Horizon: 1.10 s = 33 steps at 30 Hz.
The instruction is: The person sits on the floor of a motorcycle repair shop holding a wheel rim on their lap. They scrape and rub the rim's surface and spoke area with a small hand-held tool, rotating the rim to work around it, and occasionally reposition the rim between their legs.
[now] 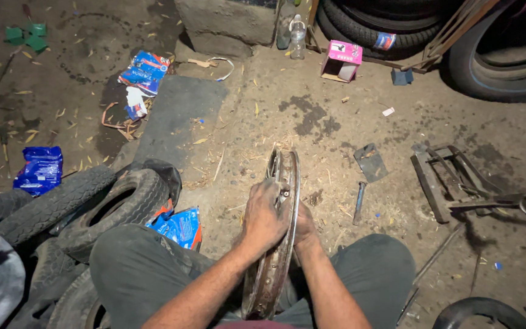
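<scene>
Rusty wheel rim (280, 256) between two hands (278, 222)

left hand (265, 214) palm down with fingers curled closed in a grip, right hand (303, 224) just beside it and partly hidden, both forearms bare, converging forward between bent knees

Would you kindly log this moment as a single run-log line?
left hand: grips rusty metal wheel rim | right hand: on rim's far side | rim: upright between knees | nearby: worn black tyre, hammer
</scene>
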### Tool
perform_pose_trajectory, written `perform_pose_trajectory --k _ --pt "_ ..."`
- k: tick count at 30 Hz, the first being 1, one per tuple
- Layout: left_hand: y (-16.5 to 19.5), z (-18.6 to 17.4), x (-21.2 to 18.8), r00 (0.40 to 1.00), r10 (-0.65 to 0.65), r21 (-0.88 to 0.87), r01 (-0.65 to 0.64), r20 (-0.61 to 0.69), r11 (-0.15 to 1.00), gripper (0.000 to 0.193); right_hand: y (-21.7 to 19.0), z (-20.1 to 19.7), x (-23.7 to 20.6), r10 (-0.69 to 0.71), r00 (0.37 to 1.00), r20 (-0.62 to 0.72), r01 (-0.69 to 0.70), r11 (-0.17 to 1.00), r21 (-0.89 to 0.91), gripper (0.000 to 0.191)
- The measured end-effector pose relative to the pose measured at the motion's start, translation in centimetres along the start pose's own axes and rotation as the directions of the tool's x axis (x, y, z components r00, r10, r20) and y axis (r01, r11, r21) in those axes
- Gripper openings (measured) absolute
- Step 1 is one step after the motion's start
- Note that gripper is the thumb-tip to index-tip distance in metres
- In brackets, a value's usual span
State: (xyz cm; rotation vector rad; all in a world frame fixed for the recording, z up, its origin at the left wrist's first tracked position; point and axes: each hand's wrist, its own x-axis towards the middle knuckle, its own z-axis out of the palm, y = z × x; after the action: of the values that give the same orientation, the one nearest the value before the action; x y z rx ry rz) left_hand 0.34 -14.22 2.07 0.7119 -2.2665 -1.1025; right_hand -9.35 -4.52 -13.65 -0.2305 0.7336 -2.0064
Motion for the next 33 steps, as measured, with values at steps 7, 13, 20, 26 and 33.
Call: perform_pose_trajectory --k 7,13,20,26,33 --pt "0.1 0.0 -0.2 1.0 -0.008 -0.015 0.008 -0.001 1.0 0.034 0.4 -0.8 -0.1 -0.04 0.998 0.055 0.043 0.997 -0.064 0.023" --pt "0.2 0.1 -0.1 1.0 -0.014 -0.009 0.013 -0.02 1.0 0.031 -0.3 0.7 0.0 0.02 1.0 -0.023 -0.02 1.0 -0.017 0.031" --pt "-0.3 0.3 -0.3 1.0 0.021 0.017 -0.021 -0.013 1.0 0.036 0.0 0.0 -0.1 -0.026 0.999 0.039 0.029 0.995 -0.091 0.032" --pt "-0.3 0.4 -0.2 1.0 0.014 0.036 -0.014 -0.01 0.999 0.037 0.3 -0.6 0.1 -0.009 1.0 0.018 0.009 1.0 0.014 0.028" --pt "0.0 0.2 -0.2 1.0 0.019 0.058 -0.019 -0.016 0.998 0.039 -0.4 1.0 -0.3 -0.03 0.991 0.132 0.037 0.998 -0.056 0.037"
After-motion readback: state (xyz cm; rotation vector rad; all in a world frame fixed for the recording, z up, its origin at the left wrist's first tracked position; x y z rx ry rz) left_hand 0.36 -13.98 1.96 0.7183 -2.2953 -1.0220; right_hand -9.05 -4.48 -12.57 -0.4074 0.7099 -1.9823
